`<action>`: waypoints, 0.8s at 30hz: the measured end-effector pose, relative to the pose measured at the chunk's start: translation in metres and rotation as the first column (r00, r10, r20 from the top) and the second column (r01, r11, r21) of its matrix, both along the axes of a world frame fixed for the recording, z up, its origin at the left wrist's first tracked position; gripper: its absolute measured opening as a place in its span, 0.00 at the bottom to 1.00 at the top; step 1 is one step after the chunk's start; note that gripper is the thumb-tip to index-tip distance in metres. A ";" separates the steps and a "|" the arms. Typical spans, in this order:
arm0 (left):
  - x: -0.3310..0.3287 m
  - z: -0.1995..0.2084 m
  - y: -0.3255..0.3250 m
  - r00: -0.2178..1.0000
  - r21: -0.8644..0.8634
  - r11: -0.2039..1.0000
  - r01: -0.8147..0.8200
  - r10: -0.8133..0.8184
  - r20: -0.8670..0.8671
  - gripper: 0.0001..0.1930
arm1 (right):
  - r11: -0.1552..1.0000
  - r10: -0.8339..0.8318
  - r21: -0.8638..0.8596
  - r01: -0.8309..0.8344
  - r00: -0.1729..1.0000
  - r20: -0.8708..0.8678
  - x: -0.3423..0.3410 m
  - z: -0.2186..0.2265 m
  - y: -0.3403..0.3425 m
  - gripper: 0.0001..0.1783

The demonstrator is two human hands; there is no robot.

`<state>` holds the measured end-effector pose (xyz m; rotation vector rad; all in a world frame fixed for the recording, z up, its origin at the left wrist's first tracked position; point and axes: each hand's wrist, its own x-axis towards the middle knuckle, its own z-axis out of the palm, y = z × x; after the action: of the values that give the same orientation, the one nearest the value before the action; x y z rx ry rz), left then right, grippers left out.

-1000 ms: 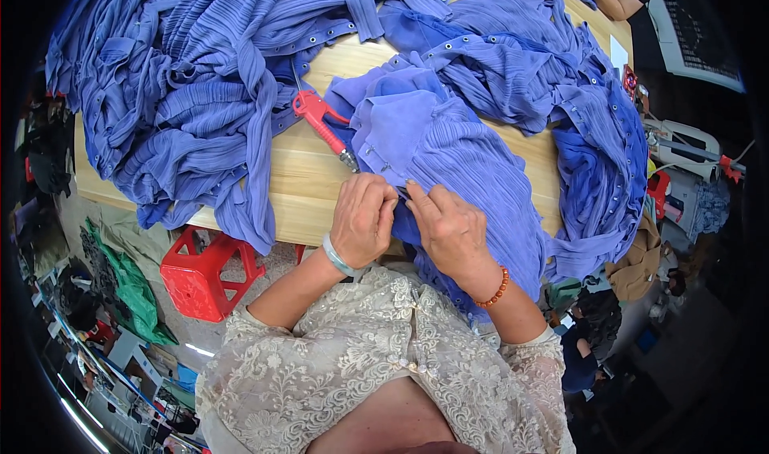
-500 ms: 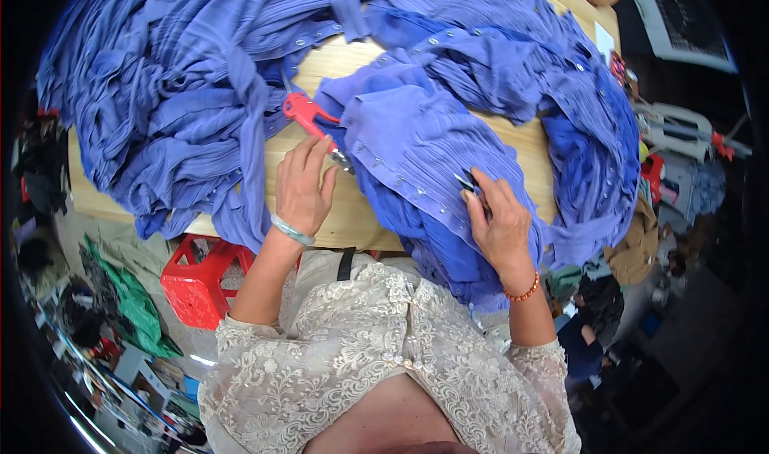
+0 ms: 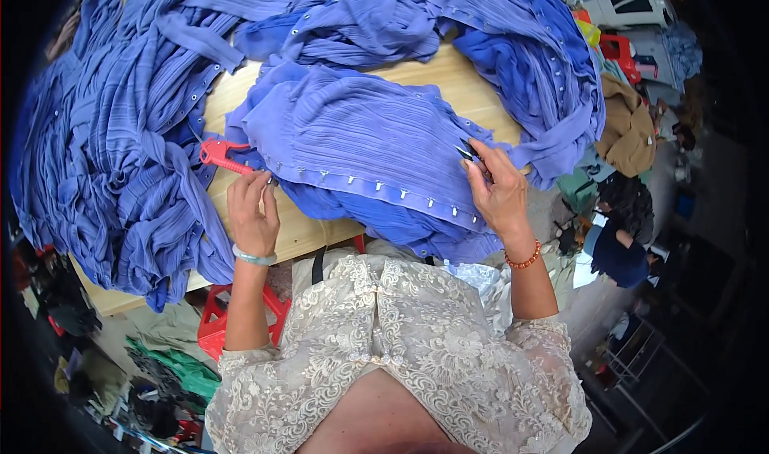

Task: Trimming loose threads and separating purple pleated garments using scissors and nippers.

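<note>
A red air blow gun (image 3: 229,156) with a thin metal nozzle lies on the table at the left edge of a periwinkle ribbed garment (image 3: 364,129). The curled fingers of my left hand (image 3: 255,207) are closed at the lower end of its handle and partly hide it. My right hand (image 3: 498,183) grips small thread snips (image 3: 465,152) between thumb and fingers, with the pointed blades over the right part of the garment. A row of small shiny fasteners runs along the garment's near edge, and darker blue cloth shows beneath it.
A large heap of matching garments (image 3: 112,149) covers the left of the wooden table (image 3: 444,77). More garments (image 3: 537,77) curve round the back and right. A red stool (image 3: 215,322) stands below the table's near edge. Brown cloth (image 3: 629,125) and other clutter lie beyond the right side.
The whole view has shifted and turned. My left fingers have closed in on the end of the blow gun's handle. My right hand still holds the snips over the garment, which now lies more sideways.
</note>
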<state>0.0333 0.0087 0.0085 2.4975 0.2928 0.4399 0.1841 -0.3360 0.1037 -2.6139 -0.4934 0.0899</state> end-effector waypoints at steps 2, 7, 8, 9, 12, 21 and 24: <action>0.011 0.025 -0.026 1.000 -0.184 0.983 0.019 -0.019 0.002 0.09 | 0.999 -0.028 0.030 0.028 1.000 -0.005 -0.005 -0.005 -0.018 0.18; 0.043 0.067 -0.097 0.975 -0.292 0.931 0.218 -0.224 0.012 0.07 | 0.992 -0.078 0.099 0.079 0.997 -0.017 -0.019 -0.003 -0.049 0.18; 0.049 0.072 -0.111 0.963 -0.246 0.933 0.264 -0.271 0.005 0.08 | 0.989 -0.095 0.107 0.098 0.995 -0.030 -0.023 -0.003 -0.055 0.18; 0.054 0.076 -0.125 0.958 -0.222 0.936 0.275 -0.286 -0.021 0.11 | 0.986 -0.104 0.127 0.110 0.993 -0.052 -0.025 -0.005 -0.061 0.18; 0.065 0.077 -0.156 0.939 -0.119 0.954 0.275 -0.293 -0.180 0.16 | 0.977 -0.129 0.162 0.140 0.989 -0.076 -0.035 -0.011 -0.079 0.18; 0.075 0.072 -0.185 0.937 -0.016 0.976 0.218 -0.214 -0.275 0.09 | 0.951 -0.108 0.274 0.140 0.986 -0.128 -0.052 -0.018 -0.102 0.17; 0.075 0.073 -0.187 0.924 -0.088 0.975 0.205 -0.222 -0.311 0.06 | 0.959 -0.066 0.264 0.100 0.989 -0.135 -0.052 -0.014 -0.101 0.18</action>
<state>0.1084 -0.1786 0.0812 2.5058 0.1507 -0.0642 0.1325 -0.4372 0.0897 -2.3405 -0.3259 0.1479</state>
